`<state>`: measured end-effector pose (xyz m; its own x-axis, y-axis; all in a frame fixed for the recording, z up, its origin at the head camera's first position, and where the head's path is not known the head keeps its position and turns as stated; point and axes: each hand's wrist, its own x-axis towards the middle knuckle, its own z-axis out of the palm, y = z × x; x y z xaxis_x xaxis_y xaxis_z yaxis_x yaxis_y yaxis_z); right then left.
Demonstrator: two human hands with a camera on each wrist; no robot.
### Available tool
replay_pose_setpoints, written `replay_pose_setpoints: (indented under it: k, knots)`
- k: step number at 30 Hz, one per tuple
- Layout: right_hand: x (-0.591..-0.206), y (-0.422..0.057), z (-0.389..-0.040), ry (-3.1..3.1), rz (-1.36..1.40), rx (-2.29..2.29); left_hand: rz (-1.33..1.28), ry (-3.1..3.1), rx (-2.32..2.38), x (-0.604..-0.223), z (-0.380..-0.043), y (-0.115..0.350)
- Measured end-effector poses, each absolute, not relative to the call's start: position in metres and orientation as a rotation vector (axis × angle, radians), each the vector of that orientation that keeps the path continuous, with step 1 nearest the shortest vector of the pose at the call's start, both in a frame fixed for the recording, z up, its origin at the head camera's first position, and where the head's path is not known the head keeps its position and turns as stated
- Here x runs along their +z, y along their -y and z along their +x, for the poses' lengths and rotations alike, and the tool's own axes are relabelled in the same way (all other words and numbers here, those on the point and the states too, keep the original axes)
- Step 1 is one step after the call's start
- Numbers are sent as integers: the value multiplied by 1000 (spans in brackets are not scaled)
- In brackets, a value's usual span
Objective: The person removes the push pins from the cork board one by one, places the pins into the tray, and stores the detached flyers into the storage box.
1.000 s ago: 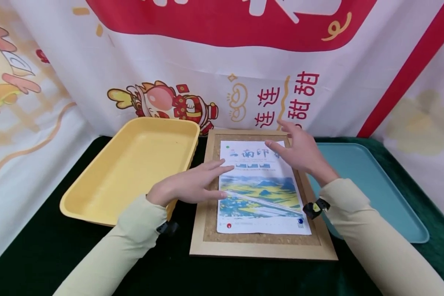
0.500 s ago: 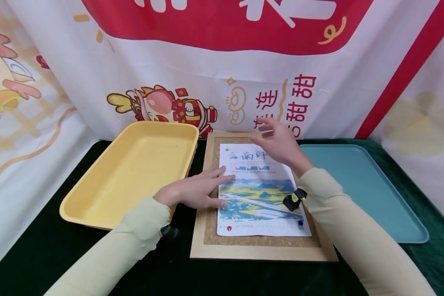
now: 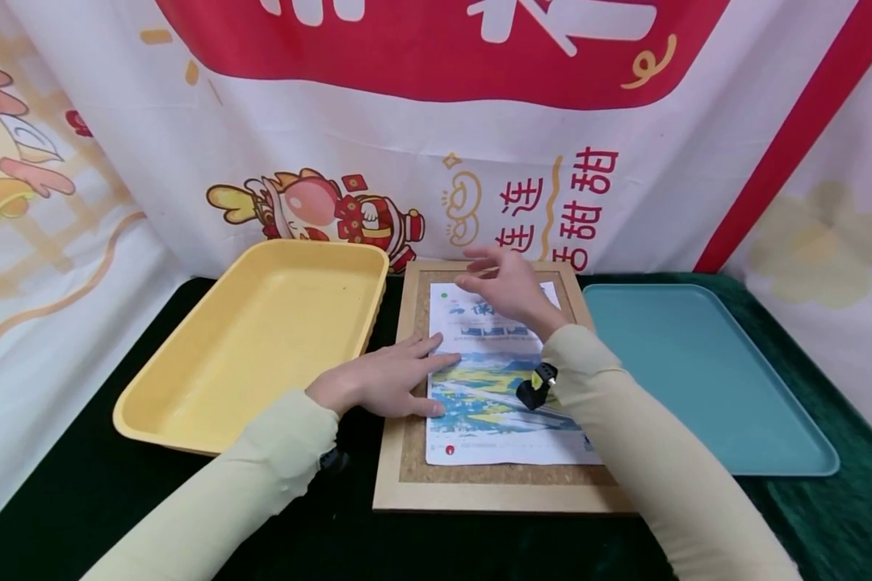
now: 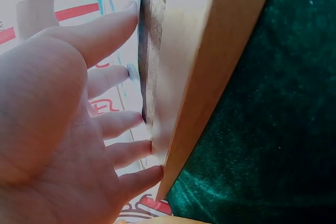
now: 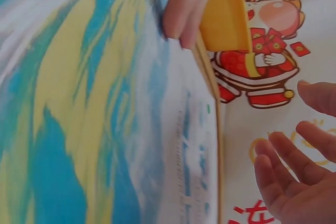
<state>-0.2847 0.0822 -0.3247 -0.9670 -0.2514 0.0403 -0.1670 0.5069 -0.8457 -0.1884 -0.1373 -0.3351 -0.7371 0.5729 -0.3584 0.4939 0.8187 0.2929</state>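
A cork board with a wooden frame (image 3: 509, 498) lies on the table, bearing a printed sheet (image 3: 509, 444) with a blue and yellow landscape. A green pin (image 3: 444, 295) marks the sheet's upper left corner, a red pin (image 3: 450, 449) the lower left. My left hand (image 3: 381, 379) rests with spread, straight fingers over the board's left side and the sheet's edge. Above the sheet's top part hovers my right hand (image 3: 512, 290), fingers loosely bent; in the right wrist view its fingers (image 5: 296, 156) hold nothing. My right forearm partly hides the sheet's lower right.
To the left of the board stands a deep yellow tray (image 3: 262, 339). A flat teal tray (image 3: 705, 379) lies on the right, partly behind my right sleeve. Dark green cloth (image 3: 552, 549) covers the table, and a printed white curtain (image 3: 407, 121) hangs behind it.
My right hand has moved left over the top of the sheet, from its upper right corner toward the green pin. My left hand has shifted slightly down and right along the sheet's edge.
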Motion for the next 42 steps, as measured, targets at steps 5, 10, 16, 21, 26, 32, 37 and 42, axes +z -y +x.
replay_pose_setpoints:
  k: [5, 10, 16, 21, 26, 32, 37, 42]
  knots:
    - [-337, -73, -295, -2618, -369, -1458, 798, -2561, 250, -336, -189, 137]
    - [-350, -66, -305, -2600, -383, -1451, 799, -2546, 272, -334, -190, 136]
    - [-364, -63, -311, -2598, -303, -1365, 821, -2515, 327, -332, -194, 133]
    - [-369, -63, -312, -2566, -253, -1397, 855, -2501, 365, -328, -198, 126]
    - [-370, -64, -311, -2514, -254, -1421, 854, -2489, 328, -319, -202, 124]
    - [-368, -70, -313, -2493, -220, -1409, 846, -2482, 315, -315, -213, 130]
    - [-368, -69, -317, -2510, -215, -1398, 829, -2488, 344, -320, -223, 134]
    - [-365, -60, -320, -2501, -185, -1369, 796, -2486, 333, -324, -225, 136]
